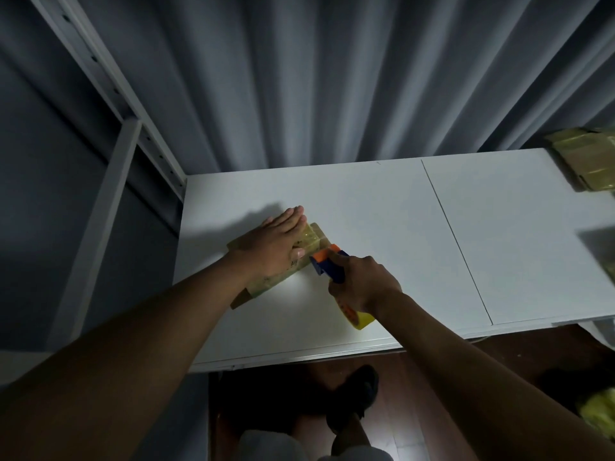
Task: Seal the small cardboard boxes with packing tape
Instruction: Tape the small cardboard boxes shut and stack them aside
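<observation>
- Cardboard box (266,276), small and already glossy with tape, was seen left of centre on the white table (366,207).
- It was pinned flat by the left hand (278,246), fingers straight.
- The tape dispenser (327,266) was gripped by the right hand (361,284), its orange nose touching the box's right end.
- A slip was judged possible: were the pull made hard, the light box could be dragged askew.
- Tape could be wrinkled or torn unevenly if the dispenser were tilted.
- More taped boxes (585,161) were stacked at the upper right.
</observation>
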